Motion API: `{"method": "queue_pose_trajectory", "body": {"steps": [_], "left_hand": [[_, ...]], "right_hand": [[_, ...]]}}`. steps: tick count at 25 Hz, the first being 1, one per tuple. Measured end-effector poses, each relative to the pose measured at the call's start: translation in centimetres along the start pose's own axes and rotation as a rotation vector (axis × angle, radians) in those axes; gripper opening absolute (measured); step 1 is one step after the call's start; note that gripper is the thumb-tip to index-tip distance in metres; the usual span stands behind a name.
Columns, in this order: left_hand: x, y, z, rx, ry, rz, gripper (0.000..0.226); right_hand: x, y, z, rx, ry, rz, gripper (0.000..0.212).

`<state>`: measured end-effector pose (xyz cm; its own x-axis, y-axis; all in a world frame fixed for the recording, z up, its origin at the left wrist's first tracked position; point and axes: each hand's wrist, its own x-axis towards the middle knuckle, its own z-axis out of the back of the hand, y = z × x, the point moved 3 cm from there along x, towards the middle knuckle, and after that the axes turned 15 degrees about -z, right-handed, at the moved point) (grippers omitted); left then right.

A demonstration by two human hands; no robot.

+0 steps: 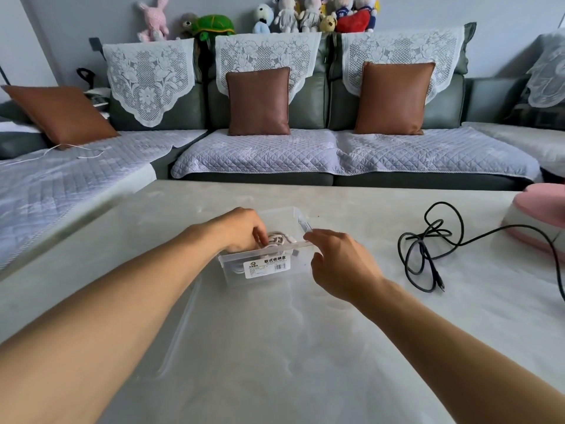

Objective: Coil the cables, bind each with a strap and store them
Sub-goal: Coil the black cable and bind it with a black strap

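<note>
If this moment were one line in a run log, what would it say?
left hand: placing white cable in clear box | right hand: at box rim | black cable: loose on table
</note>
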<state>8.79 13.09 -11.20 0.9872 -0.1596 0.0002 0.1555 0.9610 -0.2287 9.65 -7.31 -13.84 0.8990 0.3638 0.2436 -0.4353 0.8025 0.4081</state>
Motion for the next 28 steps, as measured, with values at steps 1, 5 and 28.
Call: {"method": "queue_pose_trajectory", "body": {"steps": [1, 5, 28], "left_hand": [[-0.2, -0.2, 0.4, -0.004, -0.04, 0.005, 0.025], [-2.1, -3.9, 1.6, -0.151, -0.468, -0.1, 0.012], [-0.2, -20.9, -7.5, -1.115, -0.371, 0.012, 0.012]], "right_hand": [[-0.1, -0.3, -0.1, 0.039, 0.043, -0.011, 0.051], [-2.2, -2.5, 0.8, 0.187, 0.059, -0.049, 0.053], [-12.1, -15.6, 7.2, 0.38, -0.011, -0.282, 0.014]]}}
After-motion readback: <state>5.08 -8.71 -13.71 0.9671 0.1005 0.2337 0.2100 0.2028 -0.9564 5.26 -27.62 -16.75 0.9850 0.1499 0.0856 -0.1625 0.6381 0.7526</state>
